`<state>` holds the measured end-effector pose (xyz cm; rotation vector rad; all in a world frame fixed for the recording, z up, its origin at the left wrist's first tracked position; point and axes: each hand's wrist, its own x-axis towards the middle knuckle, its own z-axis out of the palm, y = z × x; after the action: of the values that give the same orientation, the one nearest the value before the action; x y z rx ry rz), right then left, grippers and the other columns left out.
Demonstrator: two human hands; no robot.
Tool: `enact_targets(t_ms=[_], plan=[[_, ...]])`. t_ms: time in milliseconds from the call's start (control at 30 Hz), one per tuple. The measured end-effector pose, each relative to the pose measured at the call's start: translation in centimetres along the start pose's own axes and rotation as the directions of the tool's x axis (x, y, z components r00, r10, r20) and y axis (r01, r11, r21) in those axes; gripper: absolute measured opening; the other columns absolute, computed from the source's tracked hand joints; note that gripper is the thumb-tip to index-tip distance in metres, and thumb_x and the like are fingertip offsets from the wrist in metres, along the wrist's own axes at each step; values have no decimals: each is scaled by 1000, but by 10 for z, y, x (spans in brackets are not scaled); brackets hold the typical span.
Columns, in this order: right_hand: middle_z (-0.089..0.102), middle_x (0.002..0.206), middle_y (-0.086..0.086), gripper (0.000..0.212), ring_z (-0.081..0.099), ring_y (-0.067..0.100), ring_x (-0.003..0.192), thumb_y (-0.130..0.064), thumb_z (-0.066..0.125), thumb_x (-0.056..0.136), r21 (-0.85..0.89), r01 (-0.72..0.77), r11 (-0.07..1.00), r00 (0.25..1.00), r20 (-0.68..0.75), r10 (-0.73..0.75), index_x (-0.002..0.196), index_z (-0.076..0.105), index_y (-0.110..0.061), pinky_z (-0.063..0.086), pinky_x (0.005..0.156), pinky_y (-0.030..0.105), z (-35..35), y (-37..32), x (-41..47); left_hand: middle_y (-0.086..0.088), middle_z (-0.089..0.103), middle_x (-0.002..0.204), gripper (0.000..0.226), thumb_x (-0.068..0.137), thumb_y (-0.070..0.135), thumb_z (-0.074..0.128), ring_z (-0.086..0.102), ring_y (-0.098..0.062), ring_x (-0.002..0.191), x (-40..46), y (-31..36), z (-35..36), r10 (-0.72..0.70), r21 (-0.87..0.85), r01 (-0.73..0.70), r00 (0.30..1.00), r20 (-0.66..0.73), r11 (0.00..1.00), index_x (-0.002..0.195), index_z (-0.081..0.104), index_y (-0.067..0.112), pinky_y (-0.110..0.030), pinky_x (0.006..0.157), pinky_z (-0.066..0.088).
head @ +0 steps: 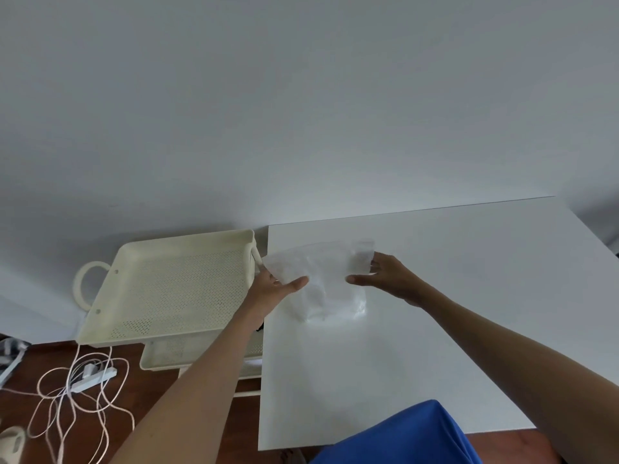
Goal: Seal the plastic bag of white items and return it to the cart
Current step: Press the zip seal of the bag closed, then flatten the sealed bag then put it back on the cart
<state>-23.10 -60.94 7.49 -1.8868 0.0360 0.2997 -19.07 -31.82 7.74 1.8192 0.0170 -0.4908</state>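
A clear plastic bag (330, 286) with white items inside rests on the white table (435, 329), near its far left corner. The bag's top edge is lifted and stretched between both hands. My left hand (273, 289) pinches the top left corner, thumb across the front of the bag. My right hand (388, 276) grips the top right corner, fingers behind and thumb in front. The cream cart (167, 289) stands just left of the table, its perforated top tray bare.
A lower cart tray (160, 356) shows beneath the top one. White cables and a power strip (93, 378) lie tangled on the wooden floor at the lower left. A plain wall runs behind the table. Blue clothing (402, 437) fills the bottom edge.
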Motion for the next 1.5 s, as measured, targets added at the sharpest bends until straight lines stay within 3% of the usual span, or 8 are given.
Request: enact_targets(t_ms=[233, 400, 600, 733, 800, 967, 1233, 1500], plan=[[81, 99, -12, 30, 73, 0, 100, -43, 78, 89, -29, -56, 998, 998, -23, 55, 97, 82, -14, 49, 84, 16, 3, 11, -1, -13, 67, 119, 46, 86, 39, 77, 63, -26, 115, 2, -12, 19, -51, 171, 52, 999, -10, 984, 116, 66, 6, -45, 105, 50], [81, 84, 5, 34, 76, 10, 80, -47, 74, 91, -12, -74, 997, 997, 6, 74, 90, 80, -13, 54, 67, 18, -2, 12, -2, 15, 64, 55, 39, 89, 40, 74, 63, -1, 58, 7, -11, 32, -81, 200, 98, 993, -89, 975, 70, 55, 12, -19, 57, 48], [75, 71, 16, 40, 78, 30, 68, -40, 75, 92, 94, -236, 967, 970, 86, 228, 90, 68, -1, 60, 57, 31, -1, 40, -10, -13, 78, 82, 29, 96, 30, 68, 78, -25, 67, -1, -27, 54, -217, 112, 209, 975, 56, 971, 91, 58, 2, -18, 41, 46], [73, 82, 14, 40, 76, 27, 67, -40, 73, 94, 74, -367, 927, 930, 1, 368, 102, 63, -2, 62, 61, 37, 15, 72, -18, -21, 72, 107, 40, 93, 33, 71, 77, -31, 75, -4, -61, 75, -279, 99, 284, 958, -62, 954, 111, 56, 0, -26, 44, 48], [70, 92, 11, 47, 69, 19, 73, -39, 70, 95, 7, -396, 918, 908, -148, 392, 127, 55, -8, 56, 66, 34, 28, 81, -19, -10, 63, 108, 45, 92, 36, 70, 74, -32, 86, -4, -72, 86, -265, 127, 287, 950, -167, 950, 124, 50, 11, -37, 65, 60], [40, 148, 15, 73, 50, 33, 130, -44, 60, 99, -442, -371, 817, 885, -434, 167, 158, 28, -14, 38, 105, 48, 59, 95, -14, -12, 42, 140, 66, 97, 41, 56, 58, -29, 118, 6, -86, 113, 3, 590, 156, 966, -260, 792, 151, 26, 16, -46, 96, 52], [-4, 174, 5, 62, -5, 26, 160, -41, 32, 110, -750, -175, 638, 980, -194, 41, 165, 12, -20, 6, 127, 46, 89, 118, 20, -5, 7, 170, 58, 108, 34, 34, 0, -25, 157, 43, -102, 152, 183, 864, -74, 983, -22, 498, 160, 17, 18, -42, 125, 13], [-12, 173, 7, 59, -11, 28, 159, -36, 21, 111, -752, -175, 636, 984, -164, 76, 165, 2, -23, 0, 128, 47, 98, 155, 37, -6, -6, 170, 57, 109, 31, 23, -7, -23, 156, 75, -134, 159, 185, 894, -178, 977, 109, 411, 162, 5, 20, -40, 127, 3]])
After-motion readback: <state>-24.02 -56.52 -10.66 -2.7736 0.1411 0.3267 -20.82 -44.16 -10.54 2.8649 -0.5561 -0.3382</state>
